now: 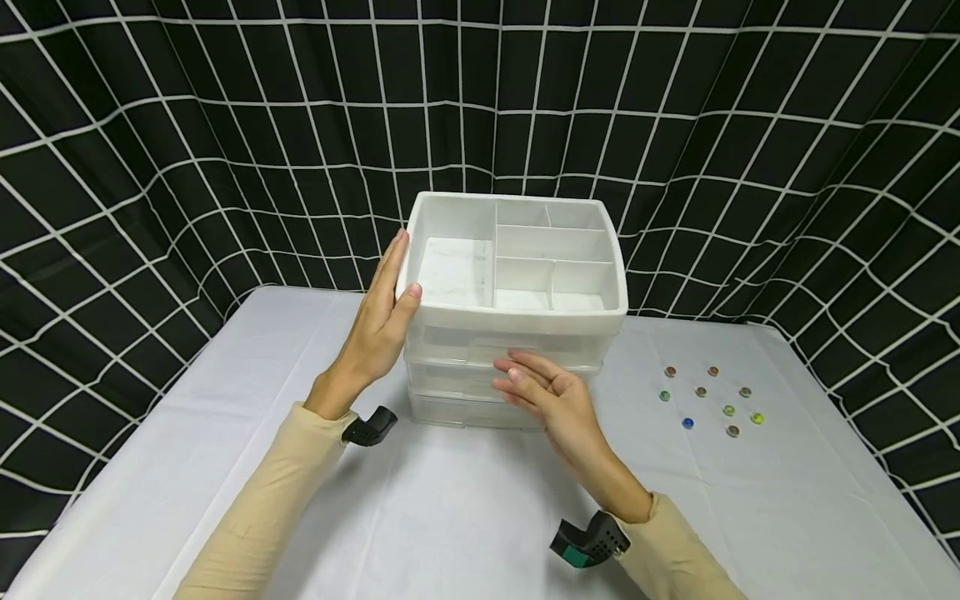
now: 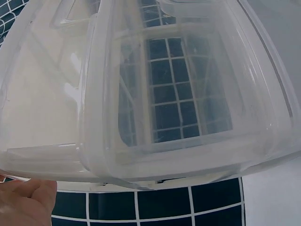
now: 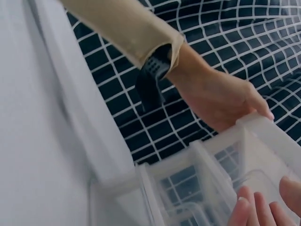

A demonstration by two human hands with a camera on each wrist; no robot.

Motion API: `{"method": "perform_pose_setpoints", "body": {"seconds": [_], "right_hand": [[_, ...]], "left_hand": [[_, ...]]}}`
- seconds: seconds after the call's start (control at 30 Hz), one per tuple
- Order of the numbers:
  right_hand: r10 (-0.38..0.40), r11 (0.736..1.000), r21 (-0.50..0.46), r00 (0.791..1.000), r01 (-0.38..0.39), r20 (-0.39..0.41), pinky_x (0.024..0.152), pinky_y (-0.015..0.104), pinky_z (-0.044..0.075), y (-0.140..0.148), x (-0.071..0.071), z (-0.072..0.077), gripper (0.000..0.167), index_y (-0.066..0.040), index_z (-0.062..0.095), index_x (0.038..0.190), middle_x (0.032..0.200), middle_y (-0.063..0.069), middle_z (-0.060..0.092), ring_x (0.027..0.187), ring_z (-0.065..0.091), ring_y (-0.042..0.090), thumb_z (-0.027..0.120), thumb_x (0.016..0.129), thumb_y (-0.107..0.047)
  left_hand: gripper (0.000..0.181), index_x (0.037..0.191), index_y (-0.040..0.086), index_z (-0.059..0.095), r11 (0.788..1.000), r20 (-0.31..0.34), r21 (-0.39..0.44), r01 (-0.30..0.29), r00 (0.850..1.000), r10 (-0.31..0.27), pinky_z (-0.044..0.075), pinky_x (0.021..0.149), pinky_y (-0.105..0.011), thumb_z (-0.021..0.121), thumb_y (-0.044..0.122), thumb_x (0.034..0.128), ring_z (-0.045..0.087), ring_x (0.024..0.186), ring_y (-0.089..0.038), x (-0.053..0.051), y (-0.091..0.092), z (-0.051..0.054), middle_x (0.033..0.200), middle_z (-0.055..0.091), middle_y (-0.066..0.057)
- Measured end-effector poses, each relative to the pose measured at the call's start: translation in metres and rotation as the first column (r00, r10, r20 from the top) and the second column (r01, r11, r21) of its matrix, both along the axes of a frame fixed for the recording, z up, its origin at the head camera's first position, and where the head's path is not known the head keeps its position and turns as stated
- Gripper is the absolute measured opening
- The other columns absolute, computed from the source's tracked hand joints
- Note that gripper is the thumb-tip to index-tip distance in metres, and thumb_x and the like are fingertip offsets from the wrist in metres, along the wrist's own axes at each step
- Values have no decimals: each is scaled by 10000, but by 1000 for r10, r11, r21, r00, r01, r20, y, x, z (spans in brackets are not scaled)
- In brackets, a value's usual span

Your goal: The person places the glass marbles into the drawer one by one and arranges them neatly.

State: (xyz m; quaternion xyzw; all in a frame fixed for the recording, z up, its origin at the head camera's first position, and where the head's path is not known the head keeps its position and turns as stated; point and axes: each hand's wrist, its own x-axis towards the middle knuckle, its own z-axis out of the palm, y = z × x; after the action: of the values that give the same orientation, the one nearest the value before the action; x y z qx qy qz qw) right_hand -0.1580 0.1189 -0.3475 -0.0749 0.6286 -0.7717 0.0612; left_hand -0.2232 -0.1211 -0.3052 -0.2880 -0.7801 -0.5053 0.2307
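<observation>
One left hand (image 1: pixel 375 327) flat along the left side of the unit (image 1: pixel 513 314), fingers straight, thumb at the front corner, nothing clenched; at centre, stands upright on white cloth (image 1: pixel 465 517), with a six-part tray (image 1: pixel 453 271) above three clear drawers (image 1: pixel 450 379), all closed; just in front, right hand (image 1: pixel 558 400) with fingers loosely bent near the drawers, holding nothing; cannot tell about contact; farther right, well apart, nine small beads (image 1: pixel 701 392) scattered on the cloth, one blue, one green, two yellow-green, others brownish.
</observation>
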Motion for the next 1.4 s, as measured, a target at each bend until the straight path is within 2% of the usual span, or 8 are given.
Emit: {"method": "perform_pose_setpoints", "body": {"seconds": [0.1, 0.17, 0.4, 0.7, 1.0, 1.2, 1.4], "right_hand": [[21, 996, -86, 999, -18, 42, 900, 218, 552, -2, 1, 1, 450, 81, 420, 1430, 1231, 30, 690, 974, 720, 70, 519, 1011, -51], [28, 992, -124, 998, -20, 64, 905, 214, 549, -4, 1, 2, 449, 79, 415, 1436, 1230, 7, 681, 987, 717, 73, 507, 1019, -59], [44, 985, -169, 992, -23, 116, 946, 236, 537, -11, 0, 7, 429, 51, 431, 1424, 1360, 108, 598, 1043, 704, 98, 504, 1028, -95], [-10, 973, -226, 992, 39, 126, 932, 232, 543, -24, -2, 8, 359, 77, 456, 1355, 1272, 110, 646, 1008, 715, 107, 490, 1024, -58], [-68, 961, -257, 987, 105, 146, 893, 221, 557, -30, -1, 7, 311, 76, 502, 1292, 1107, 1, 726, 971, 729, 100, 426, 1061, -120], [-62, 967, -237, 987, 97, 150, 865, 206, 562, -29, 2, 6, 336, 71, 488, 1320, 1140, 8, 709, 942, 732, 84, 420, 1066, -137], [-48, 976, -202, 987, 78, 152, 840, 222, 574, -29, 7, 5, 349, 42, 513, 1326, 1183, 6, 702, 913, 737, 88, 444, 1062, -177]], "left_hand": [[620, 1581, 13, 142, 1000, -2, 27, 16, 1000, -16, 96, 1262, -413, 380, 165, 1029, 80, 1551, -190, -1, 1, -1, 1669, 111, -96], [624, 1582, 18, 148, 999, 0, 39, 18, 1000, -18, 101, 1261, -413, 387, 169, 1026, 84, 1548, -176, -1, 1, 0, 1668, 116, -94], [633, 1580, 16, 156, 999, -5, 44, 7, 1000, -7, 91, 1262, -412, 398, 174, 1017, 81, 1549, -181, -3, 3, -1, 1668, 120, -93], [625, 1583, 26, 149, 999, -13, 36, -1, 1000, 1, 82, 1264, -401, 372, 191, 1023, 75, 1550, -165, -2, 4, 0, 1672, 107, -84], [628, 1582, 26, 159, 999, 9, 40, 15, 1000, -15, 102, 1262, -396, 392, 189, 1022, 86, 1547, -153, -3, 1, 0, 1672, 115, -67], [615, 1587, 48, 148, 992, 48, 86, 87, 995, -92, 140, 1256, -362, 398, 141, 1033, 83, 1543, -115, -3, -2, 1, 1676, 91, -26], [603, 1589, 62, 148, 991, 60, 77, 110, 992, -115, 113, 1256, -305, 390, 126, 1040, 65, 1545, -96, -3, -6, 0, 1677, 87, -17]]}}
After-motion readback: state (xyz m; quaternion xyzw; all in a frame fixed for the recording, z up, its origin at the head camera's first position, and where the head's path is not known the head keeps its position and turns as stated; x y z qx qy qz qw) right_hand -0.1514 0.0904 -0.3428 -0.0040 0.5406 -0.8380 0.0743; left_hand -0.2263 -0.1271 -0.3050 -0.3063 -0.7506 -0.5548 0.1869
